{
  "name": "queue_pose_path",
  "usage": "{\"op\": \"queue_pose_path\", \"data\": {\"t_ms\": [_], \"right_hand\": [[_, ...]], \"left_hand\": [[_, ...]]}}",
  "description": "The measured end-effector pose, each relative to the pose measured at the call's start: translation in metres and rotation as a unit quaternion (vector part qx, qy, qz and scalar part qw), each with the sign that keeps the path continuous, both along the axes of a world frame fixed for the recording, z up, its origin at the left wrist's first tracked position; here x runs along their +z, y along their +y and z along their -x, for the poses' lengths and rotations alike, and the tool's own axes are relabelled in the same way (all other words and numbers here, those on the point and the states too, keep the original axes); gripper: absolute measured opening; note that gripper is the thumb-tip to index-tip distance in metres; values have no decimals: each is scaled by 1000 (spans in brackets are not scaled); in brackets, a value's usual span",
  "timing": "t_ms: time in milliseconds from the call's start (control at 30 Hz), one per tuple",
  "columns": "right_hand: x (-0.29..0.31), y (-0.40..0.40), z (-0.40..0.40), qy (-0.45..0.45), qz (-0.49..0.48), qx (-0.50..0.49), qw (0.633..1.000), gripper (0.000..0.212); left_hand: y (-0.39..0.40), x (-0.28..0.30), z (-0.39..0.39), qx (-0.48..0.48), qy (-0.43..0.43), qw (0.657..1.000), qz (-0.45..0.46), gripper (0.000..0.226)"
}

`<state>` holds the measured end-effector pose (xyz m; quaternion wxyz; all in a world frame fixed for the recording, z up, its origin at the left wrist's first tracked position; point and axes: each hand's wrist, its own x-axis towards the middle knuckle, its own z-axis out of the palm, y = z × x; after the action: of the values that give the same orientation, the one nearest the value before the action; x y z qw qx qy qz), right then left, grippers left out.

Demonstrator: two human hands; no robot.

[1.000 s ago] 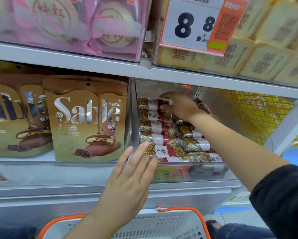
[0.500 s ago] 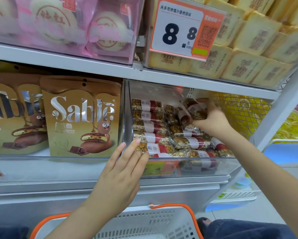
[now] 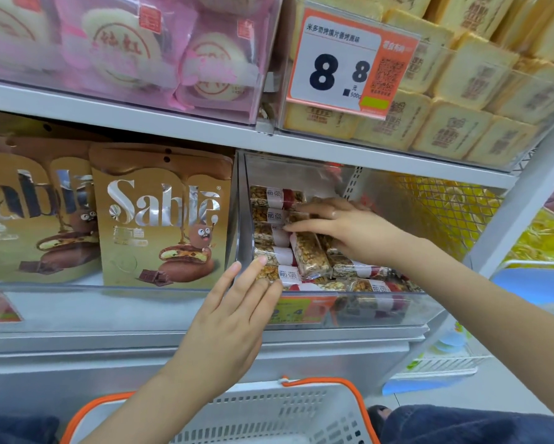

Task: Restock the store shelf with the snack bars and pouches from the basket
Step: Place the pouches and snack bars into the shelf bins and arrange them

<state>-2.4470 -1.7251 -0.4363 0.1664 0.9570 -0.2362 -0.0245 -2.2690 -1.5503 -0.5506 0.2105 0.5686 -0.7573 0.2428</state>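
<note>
Snack bars (image 3: 277,233) sit stacked in a clear bin (image 3: 381,315) at the centre right of the frame, on the shelf beside the gold cookie pouches (image 3: 162,216) at the left. Half a second ago the right hand (image 3: 349,230) was over at the right side of the bin, lifting a bar clear of the pile; now it has swung back to the left stack, fingers spread flat and pressing on the wrappers, gripping nothing that I can see. One bar (image 3: 309,254) stands on end just under that hand, likely the one it set down. The left hand (image 3: 234,318) has stayed open, fingertips resting on the bin's front lip at the lower centre. I judge this as tidying: the bars are in, and the basket (image 3: 269,415) at the bottom of the frame comes next.
</note>
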Motion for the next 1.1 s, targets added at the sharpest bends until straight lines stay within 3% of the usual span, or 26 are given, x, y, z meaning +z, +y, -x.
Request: {"op": "queue_pose_path", "data": {"t_ms": [67, 133, 200, 300, 400, 500, 567, 633, 700, 833, 933, 1100], "right_hand": [[-3, 1, -15, 45, -3, 60, 997, 77], [-4, 1, -25, 76, -19, 47, 996, 59], [-4, -3, -26, 29, -13, 38, 999, 49], [-3, -3, -27, -61, 5, 8, 998, 62], [-13, 5, -37, -96, 35, -25, 994, 79], [-24, 10, -44, -135, 128, -40, 982, 72], [-24, 15, -48, -123, -6, -96, 988, 66], [-21, 19, -43, -125, -228, -122, 958, 48], [-14, 18, -34, -177, -307, -107, 929, 32], [-3, 10, -18, -126, -292, -141, 938, 62], [-13, 7, -18, -87, -272, -133, 949, 56], [-1, -2, -28, -215, -215, -150, 941, 52]], "left_hand": [[-1, 0, 0, 2, -5, 1000, -2, 48], [0, 0, -1, 2, -8, 1000, -4, 48], [0, 1, -1, 1, -10, 1000, -7, 48], [0, 1, -1, 2, -12, 1000, -7, 49], [0, 1, -1, 5, -12, 1000, -10, 50], [0, 2, 1, 6, -4, 1000, -10, 49], [0, 2, 0, 6, -5, 1000, -11, 49], [1, 2, -1, 3, -10, 1000, -12, 49], [1, 2, -1, 3, -11, 1000, -11, 49], [0, 2, 0, 5, -8, 1000, -9, 48], [0, 2, 1, 7, -11, 1000, -11, 48], [1, 3, 0, 4, -8, 1000, -11, 48]]}}
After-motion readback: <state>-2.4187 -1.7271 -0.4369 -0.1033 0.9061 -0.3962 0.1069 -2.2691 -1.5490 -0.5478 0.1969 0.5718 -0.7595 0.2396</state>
